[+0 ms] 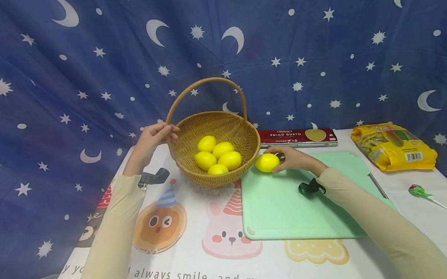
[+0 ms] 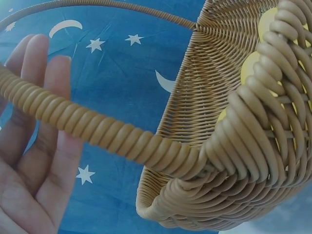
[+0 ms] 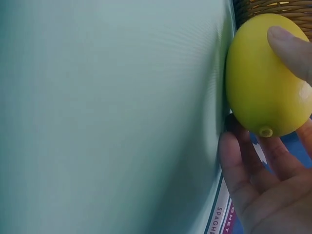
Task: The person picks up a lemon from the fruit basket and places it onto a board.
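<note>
A wicker basket [image 1: 214, 179] with an arched handle stands tilted toward me, several yellow lemons [image 1: 205, 161] lying inside it. At its left side, my left hand [image 1: 153, 139] holds the lower part of the handle [image 2: 92, 122]; in the left wrist view some fingers extend behind the handle, and the thumb is out of sight. Just right of the basket, my right hand [image 1: 291, 159] grips another lemon [image 1: 267, 163] over the cutting board's far left corner. The right wrist view has the thumb on this lemon [image 3: 263, 78] and the other fingers around its far side.
The pale green cutting board [image 1: 304, 211] covers the table's right middle. Behind it lies a red spaghetti box [image 1: 285, 136]. A yellow pasta bag [image 1: 394, 146] and a lollipop [image 1: 419, 191] are on the right. A blue star-patterned curtain [image 1: 294, 37] hangs behind the table.
</note>
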